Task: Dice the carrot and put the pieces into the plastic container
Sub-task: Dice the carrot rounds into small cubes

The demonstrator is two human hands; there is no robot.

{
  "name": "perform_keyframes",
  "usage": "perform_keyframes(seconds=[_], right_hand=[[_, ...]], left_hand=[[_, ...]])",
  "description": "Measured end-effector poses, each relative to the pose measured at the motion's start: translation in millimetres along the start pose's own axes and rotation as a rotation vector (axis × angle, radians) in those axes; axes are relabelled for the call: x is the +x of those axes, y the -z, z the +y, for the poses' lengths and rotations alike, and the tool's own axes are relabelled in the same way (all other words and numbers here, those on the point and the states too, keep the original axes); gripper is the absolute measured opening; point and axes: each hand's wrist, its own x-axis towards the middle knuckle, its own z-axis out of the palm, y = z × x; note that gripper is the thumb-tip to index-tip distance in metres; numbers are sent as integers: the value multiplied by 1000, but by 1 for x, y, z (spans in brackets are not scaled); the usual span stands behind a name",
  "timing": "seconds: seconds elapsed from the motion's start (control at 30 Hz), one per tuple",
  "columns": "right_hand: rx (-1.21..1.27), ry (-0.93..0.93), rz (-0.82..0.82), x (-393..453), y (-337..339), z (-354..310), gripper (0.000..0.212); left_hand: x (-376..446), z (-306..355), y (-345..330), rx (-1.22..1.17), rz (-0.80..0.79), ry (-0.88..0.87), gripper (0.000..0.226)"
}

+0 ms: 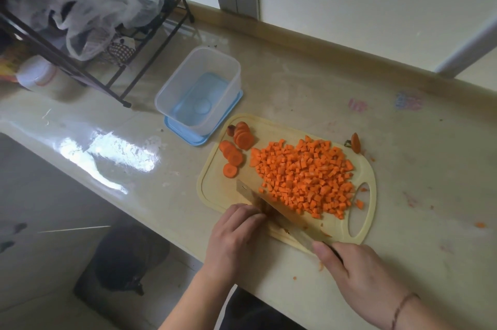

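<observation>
Left hand curled knuckles-up; right hand in closed grip.

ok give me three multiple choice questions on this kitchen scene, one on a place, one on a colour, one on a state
1. Where do the uncut carrot slices lie on the cutting board?
A. at the end nearest the container
B. at the handle-hole end
C. under the diced pile

2. What colour is the lid under the plastic container?
A. red
B. light blue
C. green

3. What is in the container?
A. diced carrot
B. carrot slices
C. no carrot yet

Answers:
1 A, the slices sit at the board's end beside the container, apart from the diced carrot.
2 B, a light blue rim shows around the container's base.
3 C, only the lid shows through its clear bottom, while the right hand holds the knife and the left hand rests by the blade.
</observation>
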Motion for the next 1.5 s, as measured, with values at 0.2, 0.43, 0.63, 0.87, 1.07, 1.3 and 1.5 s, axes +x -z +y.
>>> perform_keyframes(seconds=[0.2,0.43,0.63,0.87,1.07,1.3,1.5], right_hand=[[74,-13,20,7,8,-11,57],[18,-13,188,2,36,-5,88],[-413,5,254,2,57,0,87],[-651,169,341,9,44,12,66],[-713,302,485,11,33,13,72],[-688,273,444,12,29,11,72],[-628,299,478,6,30,9,74]], left_hand=[[18,-5,-12,-39,-41,23,15],[49,-3,-28,-123,15,124,18],[35,-4,-5,-100,137,71,14],[79,27,12,-87,-18,-21,5],[99,26,-14,3,-197,190,18],[108,34,-15,-46,-156,157,21],[110,23,-17,-40,-105,199,25]])
